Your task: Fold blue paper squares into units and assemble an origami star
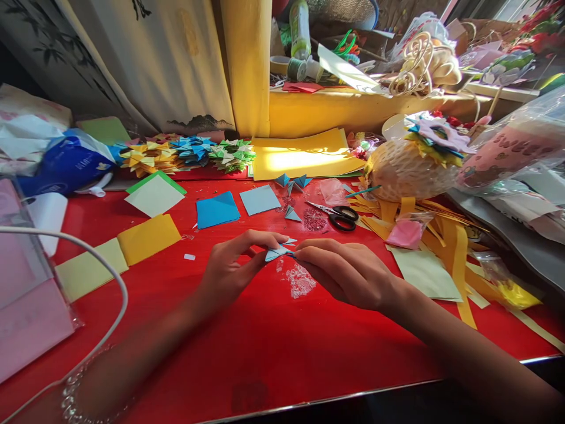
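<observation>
near the middle of the front edge of the red table (265, 359), both hands meet over a small folded light-blue paper piece (278, 252). left hand (229, 268) is closed, pinching the piece's left end between thumb and fingertips. right hand (344, 274) is likewise closed, nipping the right end with its fingertips. the piece is held just clear of the surface, judged so that both sides of the fold stay reachable.

black-handled scissors (338, 217) lie shut beyond the hands, toward the table's centre, within reach of the right hand. blue paper squares (217, 210) lie flat behind the left hand, apparently as stock. finished folded blue units (292, 181) sit farther back, apart from the uncut yellow sheets (300, 156) at the rear edge. folded paper stars (189, 153) line the rear left edge. yellow strips (454, 247) are heaped at the right edge.

writing: a blue packet (66, 165) at the left edge carries white print, too blurred to read. no other label is legible.
</observation>
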A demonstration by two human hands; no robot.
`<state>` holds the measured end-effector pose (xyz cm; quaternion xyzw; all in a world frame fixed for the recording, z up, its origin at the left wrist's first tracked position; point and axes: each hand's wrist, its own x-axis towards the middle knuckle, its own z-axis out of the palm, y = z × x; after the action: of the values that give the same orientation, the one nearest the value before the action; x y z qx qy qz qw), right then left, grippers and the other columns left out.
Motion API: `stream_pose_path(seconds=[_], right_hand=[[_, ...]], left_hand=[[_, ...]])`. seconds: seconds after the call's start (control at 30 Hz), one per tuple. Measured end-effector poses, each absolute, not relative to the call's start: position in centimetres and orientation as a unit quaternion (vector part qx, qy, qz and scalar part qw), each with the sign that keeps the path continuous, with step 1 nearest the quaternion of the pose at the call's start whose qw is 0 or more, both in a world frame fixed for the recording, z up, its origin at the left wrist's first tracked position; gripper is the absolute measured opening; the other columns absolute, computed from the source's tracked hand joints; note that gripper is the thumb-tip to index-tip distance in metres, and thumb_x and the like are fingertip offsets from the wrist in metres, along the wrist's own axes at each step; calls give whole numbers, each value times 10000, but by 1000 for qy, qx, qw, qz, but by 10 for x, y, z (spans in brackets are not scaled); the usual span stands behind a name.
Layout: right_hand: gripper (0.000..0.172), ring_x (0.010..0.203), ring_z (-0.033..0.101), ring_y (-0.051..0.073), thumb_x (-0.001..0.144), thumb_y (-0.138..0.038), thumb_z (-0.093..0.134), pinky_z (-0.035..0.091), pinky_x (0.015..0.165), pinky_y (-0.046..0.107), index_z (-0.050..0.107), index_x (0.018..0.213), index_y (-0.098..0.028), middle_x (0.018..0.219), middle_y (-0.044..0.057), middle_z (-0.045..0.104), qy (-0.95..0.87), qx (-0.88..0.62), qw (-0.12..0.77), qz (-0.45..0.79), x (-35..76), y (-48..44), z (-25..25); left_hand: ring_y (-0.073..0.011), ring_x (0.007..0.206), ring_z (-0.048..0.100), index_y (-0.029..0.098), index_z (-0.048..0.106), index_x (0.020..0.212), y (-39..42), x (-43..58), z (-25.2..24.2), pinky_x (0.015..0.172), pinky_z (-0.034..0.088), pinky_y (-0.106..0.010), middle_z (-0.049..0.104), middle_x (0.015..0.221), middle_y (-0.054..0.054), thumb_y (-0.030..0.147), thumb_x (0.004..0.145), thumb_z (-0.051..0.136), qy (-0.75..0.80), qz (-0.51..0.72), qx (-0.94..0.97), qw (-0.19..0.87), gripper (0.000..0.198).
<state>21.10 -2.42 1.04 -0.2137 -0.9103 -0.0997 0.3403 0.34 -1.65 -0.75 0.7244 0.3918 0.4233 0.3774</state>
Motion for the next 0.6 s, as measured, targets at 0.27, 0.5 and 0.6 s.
stream_pose_path(seconds=[0.27,0.5,0.6], right_hand=[[233,846,613,165,817,-98,507,513,636,244,525,1049,-97,931,112,638,-908,-197,335,-155,211,-27,12],[184,790,639,137,838,-104,467,531,671,230,559,992,-143,926,80,655,-907,-225,347,-75,208,-29,12],[172,769,642,130,837,-109,471,531,655,214,588,955,-153,913,72,662,-906,-222,358,-53,207,-28,12]], left_hand=[[-148,891,625,218,577,868,-17,5,-6,689,487,-230,677,998,-12,237,810,553,387,433,729,362,65],[-157,921,619,220,577,868,-18,4,-7,713,491,-239,675,996,-12,247,812,549,389,432,725,371,68],[-160,928,615,220,574,866,-17,5,-7,713,491,-242,673,994,-18,254,813,547,390,432,724,370,68]])
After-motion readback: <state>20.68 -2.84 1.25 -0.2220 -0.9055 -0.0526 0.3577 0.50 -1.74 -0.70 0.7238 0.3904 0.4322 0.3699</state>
